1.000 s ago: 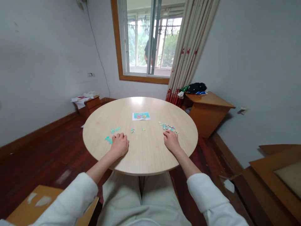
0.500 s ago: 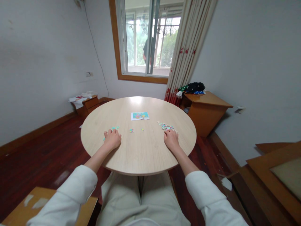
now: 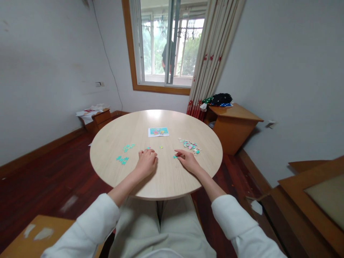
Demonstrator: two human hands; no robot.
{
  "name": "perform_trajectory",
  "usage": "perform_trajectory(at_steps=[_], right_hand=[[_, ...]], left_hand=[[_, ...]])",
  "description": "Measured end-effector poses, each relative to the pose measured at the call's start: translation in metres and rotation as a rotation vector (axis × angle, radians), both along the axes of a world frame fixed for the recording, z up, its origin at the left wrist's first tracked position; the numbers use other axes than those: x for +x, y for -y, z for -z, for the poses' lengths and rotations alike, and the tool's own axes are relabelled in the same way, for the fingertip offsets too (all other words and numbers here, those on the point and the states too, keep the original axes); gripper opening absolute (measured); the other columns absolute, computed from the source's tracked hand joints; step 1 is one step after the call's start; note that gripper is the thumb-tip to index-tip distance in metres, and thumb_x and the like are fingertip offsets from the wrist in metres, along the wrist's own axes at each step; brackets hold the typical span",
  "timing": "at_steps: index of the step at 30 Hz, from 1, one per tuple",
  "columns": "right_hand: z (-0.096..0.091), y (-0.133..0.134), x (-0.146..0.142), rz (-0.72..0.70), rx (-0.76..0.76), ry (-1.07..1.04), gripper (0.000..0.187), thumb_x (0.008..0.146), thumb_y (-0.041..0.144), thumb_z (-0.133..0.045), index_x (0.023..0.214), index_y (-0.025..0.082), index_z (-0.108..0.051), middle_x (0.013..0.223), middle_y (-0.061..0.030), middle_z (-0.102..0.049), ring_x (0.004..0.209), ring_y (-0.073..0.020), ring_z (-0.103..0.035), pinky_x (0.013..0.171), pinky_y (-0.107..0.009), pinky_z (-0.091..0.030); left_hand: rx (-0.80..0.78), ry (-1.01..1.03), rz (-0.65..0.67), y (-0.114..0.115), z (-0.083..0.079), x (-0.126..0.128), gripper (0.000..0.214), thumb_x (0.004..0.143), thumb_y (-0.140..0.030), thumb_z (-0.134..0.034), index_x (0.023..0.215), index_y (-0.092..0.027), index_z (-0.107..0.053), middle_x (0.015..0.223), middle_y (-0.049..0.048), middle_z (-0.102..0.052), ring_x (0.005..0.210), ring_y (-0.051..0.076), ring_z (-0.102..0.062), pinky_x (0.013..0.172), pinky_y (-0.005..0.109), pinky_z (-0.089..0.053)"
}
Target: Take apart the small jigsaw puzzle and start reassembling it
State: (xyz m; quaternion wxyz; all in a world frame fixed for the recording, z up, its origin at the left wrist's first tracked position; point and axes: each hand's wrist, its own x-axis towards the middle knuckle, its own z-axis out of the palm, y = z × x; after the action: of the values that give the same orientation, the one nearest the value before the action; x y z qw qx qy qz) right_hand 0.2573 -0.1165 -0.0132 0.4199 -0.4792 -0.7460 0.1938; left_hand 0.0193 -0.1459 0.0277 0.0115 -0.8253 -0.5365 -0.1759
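My right hand [image 3: 189, 160] pinches a teal jigsaw puzzle piece [image 3: 174, 157] between thumb and fingertips, just above or on the round table [image 3: 166, 182]. Behind that hand lies a loose heap of mixed puzzle pieces [image 3: 190, 145]. My left hand [image 3: 147, 160] is palm down with bent fingers slightly apart, and nothing shows in it. A small cluster of pieces [image 3: 148, 148] peeks out beyond its fingertips. Two groups of teal pieces, a far group [image 3: 128, 147] and a near group [image 3: 122, 160], lie on the left. A yellowish piece [image 3: 161, 147] sits in the middle.
A picture sheet [image 3: 158, 132] with cartoon figures lies towards the far side of the table. A wooden desk [image 3: 236, 120] with cloths on it stands behind right. A low cabinet [image 3: 101, 118] is at the back left. Someone [image 3: 168, 57] stands beyond the window.
My left hand has moved right, uncovering the teal pieces on the left. My right hand has come left from the heap with a teal puzzle piece. The view has shifted slightly.
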Motion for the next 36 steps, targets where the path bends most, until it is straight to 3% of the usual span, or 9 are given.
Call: perform_trajectory(at_steps=[3,7,10,15,21,27,32,36], right_hand=[[0.001,0.001,-0.002,0.057,0.016,-0.113,0.042,0.075,0.013,-0.051,0.116,0.018,-0.060,0.088,-0.0046,-0.069,0.077,-0.0143,-0.063,0.073,-0.029,-0.051],[-0.001,-0.003,0.010,0.322,0.106,-0.112,0.038,0.077,0.014,-0.045,0.110,0.014,-0.063,0.088,-0.0086,-0.068,0.080,-0.0187,-0.062,0.075,-0.034,-0.050],[0.001,-0.003,0.026,0.449,0.161,0.010,0.039,0.077,0.012,-0.041,0.109,0.013,-0.064,0.097,-0.0124,-0.067,0.088,-0.0221,-0.060,0.083,-0.038,-0.047],[0.006,0.004,0.045,0.551,0.125,0.283,0.039,0.077,0.009,-0.041,0.109,0.012,-0.062,0.101,-0.0136,-0.065,0.093,-0.0240,-0.056,0.085,-0.039,-0.042],[0.001,0.012,0.041,0.535,0.088,0.482,0.019,0.083,0.016,-0.048,0.081,0.017,-0.067,0.097,-0.0107,-0.063,0.091,-0.0225,-0.054,0.081,-0.034,-0.036],[0.000,0.017,0.038,0.464,0.149,0.474,0.020,0.085,0.016,-0.048,0.081,0.017,-0.067,0.095,-0.0087,-0.065,0.090,-0.0203,-0.055,0.077,-0.031,-0.034],[0.005,0.021,0.038,0.398,0.176,0.493,0.017,0.085,0.018,-0.051,0.082,0.018,-0.068,0.091,-0.0079,-0.065,0.088,-0.0201,-0.055,0.076,-0.031,-0.033],[0.004,0.022,0.036,0.348,0.179,0.480,0.016,0.085,0.018,-0.052,0.082,0.018,-0.068,0.090,-0.0076,-0.066,0.088,-0.0200,-0.056,0.077,-0.031,-0.032]], left_hand=[[-0.050,0.046,0.089,0.001,0.002,0.022,0.029,0.090,-0.021,-0.037,0.100,-0.016,-0.064,0.110,0.0116,-0.062,0.104,0.024,-0.051,0.090,0.042,-0.029],[-0.102,0.046,0.114,-0.002,0.001,0.050,0.031,0.090,-0.026,-0.041,0.113,-0.017,-0.060,0.114,0.0129,-0.059,0.106,0.026,-0.051,0.088,0.042,-0.030],[-0.107,-0.027,0.140,-0.004,0.003,0.063,0.034,0.091,-0.028,-0.040,0.118,-0.022,-0.058,0.115,0.0134,-0.058,0.105,0.029,-0.050,0.084,0.043,-0.031],[-0.074,-0.060,0.172,-0.007,0.010,0.057,0.034,0.092,-0.023,-0.035,0.102,-0.020,-0.067,0.103,0.0127,-0.061,0.100,0.026,-0.051,0.083,0.042,-0.030],[-0.064,-0.063,0.173,-0.009,0.013,0.026,0.033,0.087,-0.010,-0.037,0.090,-0.015,-0.069,0.093,0.0112,-0.064,0.093,0.022,-0.055,0.083,0.039,-0.029],[-0.043,-0.092,0.106,-0.002,0.013,0.003,0.034,0.084,-0.007,-0.037,0.092,-0.015,-0.069,0.094,0.0121,-0.063,0.093,0.023,-0.055,0.084,0.040,-0.030],[-0.061,-0.157,0.007,0.001,0.009,0.013,0.032,0.084,-0.010,-0.037,0.101,-0.012,-0.064,0.105,0.0168,-0.059,0.101,0.028,-0.051,0.085,0.042,-0.031],[-0.070,-0.186,-0.046,-0.014,0.008,0.034,0.032,0.084,-0.014,-0.038,0.106,-0.009,-0.060,0.111,0.0208,-0.055,0.105,0.032,-0.047,0.089,0.046,-0.031]])
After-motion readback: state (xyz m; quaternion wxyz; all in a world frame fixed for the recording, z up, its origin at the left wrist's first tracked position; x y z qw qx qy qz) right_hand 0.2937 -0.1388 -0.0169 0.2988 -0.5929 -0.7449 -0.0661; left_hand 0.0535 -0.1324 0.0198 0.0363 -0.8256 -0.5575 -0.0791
